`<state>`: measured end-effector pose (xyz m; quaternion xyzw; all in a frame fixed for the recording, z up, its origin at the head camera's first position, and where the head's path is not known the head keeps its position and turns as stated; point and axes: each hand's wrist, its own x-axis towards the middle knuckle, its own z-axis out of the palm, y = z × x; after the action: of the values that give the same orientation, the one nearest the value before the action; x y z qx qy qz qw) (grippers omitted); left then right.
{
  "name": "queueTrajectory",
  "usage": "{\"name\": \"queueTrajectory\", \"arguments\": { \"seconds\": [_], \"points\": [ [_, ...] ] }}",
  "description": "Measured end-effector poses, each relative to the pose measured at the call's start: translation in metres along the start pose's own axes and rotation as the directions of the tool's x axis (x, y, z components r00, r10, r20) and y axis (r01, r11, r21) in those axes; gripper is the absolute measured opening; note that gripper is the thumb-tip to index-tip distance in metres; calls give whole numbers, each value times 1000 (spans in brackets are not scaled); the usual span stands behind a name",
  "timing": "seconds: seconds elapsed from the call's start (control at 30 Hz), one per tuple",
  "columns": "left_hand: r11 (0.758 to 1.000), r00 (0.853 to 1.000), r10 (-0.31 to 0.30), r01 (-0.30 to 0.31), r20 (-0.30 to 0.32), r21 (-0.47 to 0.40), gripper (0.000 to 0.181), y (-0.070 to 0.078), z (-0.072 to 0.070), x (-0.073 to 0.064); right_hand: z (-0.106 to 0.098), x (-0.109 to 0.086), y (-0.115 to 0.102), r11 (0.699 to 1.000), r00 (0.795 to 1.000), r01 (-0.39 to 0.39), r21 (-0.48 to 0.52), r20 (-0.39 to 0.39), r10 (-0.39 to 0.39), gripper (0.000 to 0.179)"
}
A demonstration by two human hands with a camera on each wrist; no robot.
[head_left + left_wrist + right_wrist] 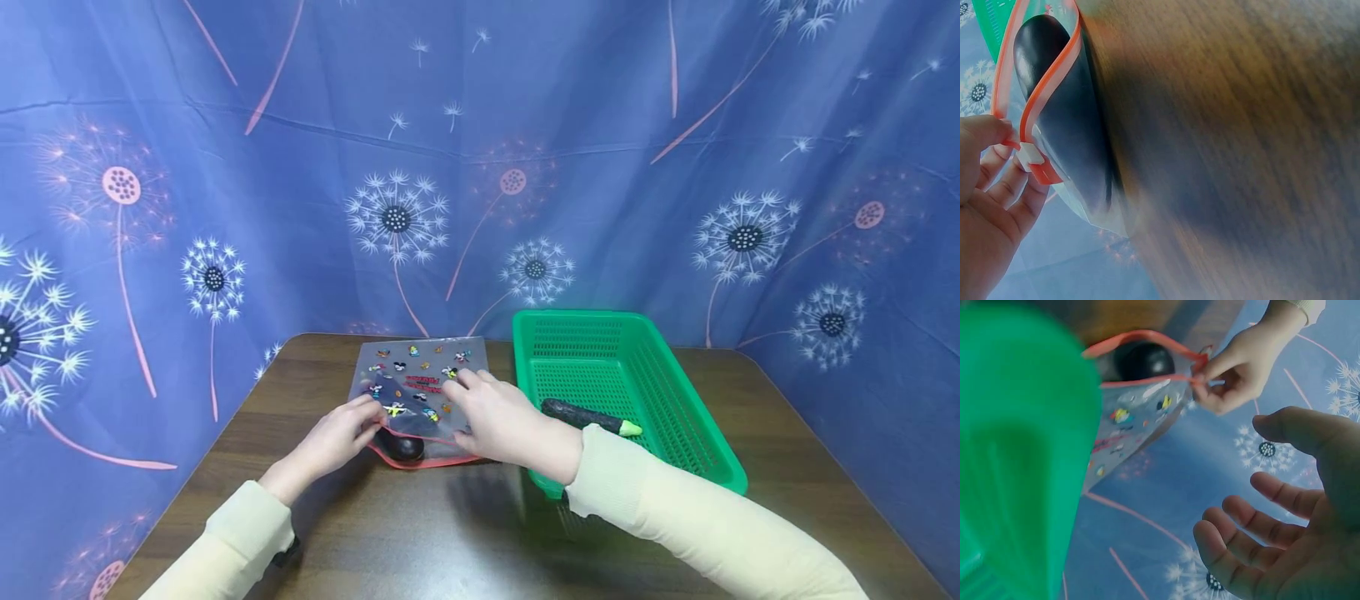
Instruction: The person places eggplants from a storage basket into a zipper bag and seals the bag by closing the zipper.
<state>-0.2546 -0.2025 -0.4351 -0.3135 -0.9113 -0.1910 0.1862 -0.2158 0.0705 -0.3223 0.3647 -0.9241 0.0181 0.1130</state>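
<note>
A clear zipper bag (386, 352) with cartoon prints and an orange-red rim lies on the table, its mouth parted toward me. Inside is a glossy black, long rounded object (1069, 119) that looks like an eggplant. My left hand (333, 437) pinches the corner of the rim, by the white zip slider (1030, 155). Over the bag's right side is my right hand (506, 417). The right wrist view shows that hand (1272, 531) with its fingers loosely bent and apart, holding nothing.
A green plastic basket (693, 408) stands right of the bag, beneath the right forearm. In it lies a dark, long vegetable (581, 412) with a pale green end. A blue dandelion-print cloth (465, 275) hangs behind the brown wooden table (375, 533).
</note>
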Motion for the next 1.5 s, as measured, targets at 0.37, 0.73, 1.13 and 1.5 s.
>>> {"name": "queueTrajectory", "arguments": {
  "seconds": [0.37, 0.73, 1.13, 1.5],
  "points": [
    [1000, 1000, -16, 16, 14, -11, 21, 0, 1, 0, -21, -18, 35, 995, 998, -13, 101, 58, 7, 36],
    [1000, 1000, 4, -4, 4, -24, 23, -2, 5, -2, -29, -37, 74, 1000, 998, -16, 18, 59, 15, 41],
    [999, 1000, 4, -3, 21, -43, 20, -2, 1, -1, -11, -55, 119, 994, 993, -102, -34, 58, 103, 43],
    [1000, 1000, 3, -3, -5, -29, 23, -1, 1, 0, 12, -64, 159, 980, 970, -200, 20, 146, 195, 42]
  ]
}}
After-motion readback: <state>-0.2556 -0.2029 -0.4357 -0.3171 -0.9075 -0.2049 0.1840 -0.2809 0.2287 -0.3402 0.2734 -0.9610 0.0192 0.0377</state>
